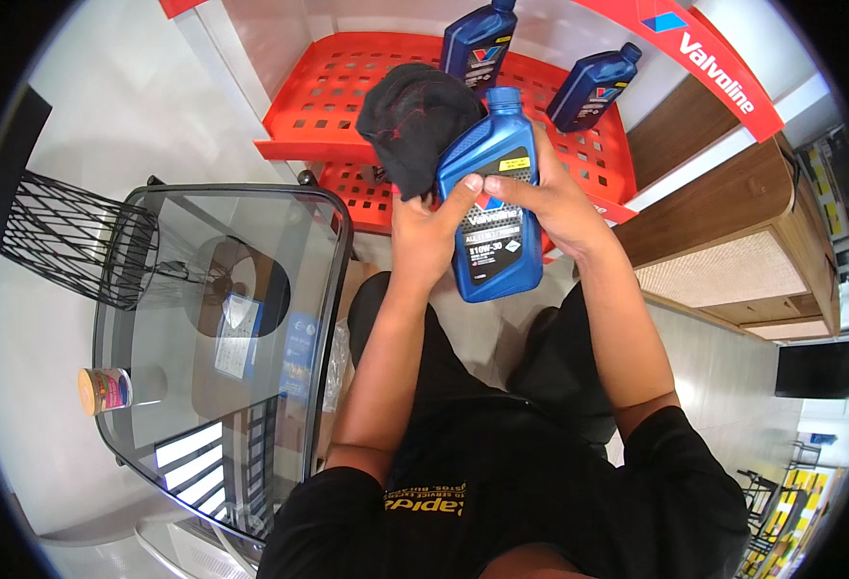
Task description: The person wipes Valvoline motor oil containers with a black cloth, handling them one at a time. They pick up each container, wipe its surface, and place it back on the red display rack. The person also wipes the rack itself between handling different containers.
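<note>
Upright in front of me is a blue motor oil bottle (498, 236) with a blue cap and a dark label. My right hand (564, 198) grips its right side, thumb across the label and fingers hidden behind. On the other side, my left hand (434, 227) is closed, its thumb pressed to the label beside the right thumb. A bunched black cloth (415, 121) with red stitching rises from the left hand against the bottle's upper left side; it hides those fingers. Beyond, a second blue bottle (479, 48) and a third bottle (593, 87) stand on the red perforated shelf (333, 92).
Another red shelf tier (357, 183) lies lower down. At left is a glass-topped table (168, 347) with a small orange-lidded tub (106, 391) and a black wire basket (86, 236). A wooden cabinet (723, 261) with a woven panel stands at right.
</note>
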A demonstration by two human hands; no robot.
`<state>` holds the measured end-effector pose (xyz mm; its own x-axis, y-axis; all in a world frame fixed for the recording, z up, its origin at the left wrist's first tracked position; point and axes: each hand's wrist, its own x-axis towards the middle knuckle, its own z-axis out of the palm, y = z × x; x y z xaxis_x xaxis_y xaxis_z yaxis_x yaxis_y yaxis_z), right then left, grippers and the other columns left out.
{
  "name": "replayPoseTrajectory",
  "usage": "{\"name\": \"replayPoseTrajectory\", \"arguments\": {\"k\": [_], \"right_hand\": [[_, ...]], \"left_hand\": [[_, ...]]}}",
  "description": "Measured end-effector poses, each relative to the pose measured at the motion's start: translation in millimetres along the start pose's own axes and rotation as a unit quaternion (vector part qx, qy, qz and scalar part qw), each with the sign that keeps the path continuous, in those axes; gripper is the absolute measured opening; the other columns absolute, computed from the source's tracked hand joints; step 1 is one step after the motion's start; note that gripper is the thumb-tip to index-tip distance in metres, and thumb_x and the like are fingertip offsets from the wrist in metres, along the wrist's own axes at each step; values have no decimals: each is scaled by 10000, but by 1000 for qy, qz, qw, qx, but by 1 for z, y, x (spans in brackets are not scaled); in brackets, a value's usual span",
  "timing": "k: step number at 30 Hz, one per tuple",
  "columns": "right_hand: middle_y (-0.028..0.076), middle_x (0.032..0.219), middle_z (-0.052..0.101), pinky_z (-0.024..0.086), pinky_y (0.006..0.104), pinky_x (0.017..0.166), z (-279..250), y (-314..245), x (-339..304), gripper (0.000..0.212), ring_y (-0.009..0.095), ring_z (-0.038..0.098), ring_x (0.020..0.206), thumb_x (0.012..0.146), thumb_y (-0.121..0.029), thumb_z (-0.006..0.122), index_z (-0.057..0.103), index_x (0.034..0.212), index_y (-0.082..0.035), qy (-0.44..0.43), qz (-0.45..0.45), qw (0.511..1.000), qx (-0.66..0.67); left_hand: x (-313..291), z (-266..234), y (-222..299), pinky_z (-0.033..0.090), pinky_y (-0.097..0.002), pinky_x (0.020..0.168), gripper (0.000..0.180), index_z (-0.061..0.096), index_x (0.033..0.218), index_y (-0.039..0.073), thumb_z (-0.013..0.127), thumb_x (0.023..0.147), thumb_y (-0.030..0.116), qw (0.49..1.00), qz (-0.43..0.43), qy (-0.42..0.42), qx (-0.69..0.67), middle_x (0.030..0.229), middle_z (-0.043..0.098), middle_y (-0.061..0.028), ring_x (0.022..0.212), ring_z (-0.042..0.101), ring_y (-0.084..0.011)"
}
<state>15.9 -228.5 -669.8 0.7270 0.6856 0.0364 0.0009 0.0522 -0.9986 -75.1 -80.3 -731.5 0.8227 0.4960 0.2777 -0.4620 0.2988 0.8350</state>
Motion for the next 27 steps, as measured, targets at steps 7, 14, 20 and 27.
{"name": "replayPoseTrajectory", "arguments": {"k": [7, 14, 20, 27], "right_hand": [[152, 1279, 655, 540, 367, 985, -11, -6, -6, 887, 216, 667, 1143, 813, -186, 889, 401, 1524, 19, -4, 29, 999, -18], [129, 1132, 690, 574, 338, 866, -14, -9, 13, 723, 187, 708, 972, 809, -169, 854, 493, 1394, 56, 10, -61, 993, -102], [150, 1122, 701, 588, 346, 839, -15, -13, 70, 688, 208, 726, 948, 809, -112, 831, 498, 1386, 62, 20, -102, 994, -21], [122, 1044, 744, 597, 353, 826, 10, -11, 125, 419, 185, 733, 913, 878, -174, 829, 635, 1193, 22, 68, -187, 980, 29]], "left_hand": [[8, -23, 39, 428, -419, 1126, 739, 641, 1245, -85, 455, 1070, 609, 936, 93, -34, 338, 1513, 518, -253, 1343, 554, -276], [49, 15, 39, 502, -375, 933, 217, 613, 1110, -31, 563, 1031, 165, 949, 68, -51, 304, 1149, 677, -148, 1023, 654, -267], [99, 31, 38, 491, -420, 1026, 528, 436, 1515, 31, 528, 1047, 257, 952, 93, -15, 293, 1335, 662, -262, 1211, 659, -377], [78, 16, 17, 443, -500, 1022, 432, 467, 1398, -40, 434, 1076, 247, 933, 72, 109, 337, 1304, 614, -318, 1202, 592, -483]]}}
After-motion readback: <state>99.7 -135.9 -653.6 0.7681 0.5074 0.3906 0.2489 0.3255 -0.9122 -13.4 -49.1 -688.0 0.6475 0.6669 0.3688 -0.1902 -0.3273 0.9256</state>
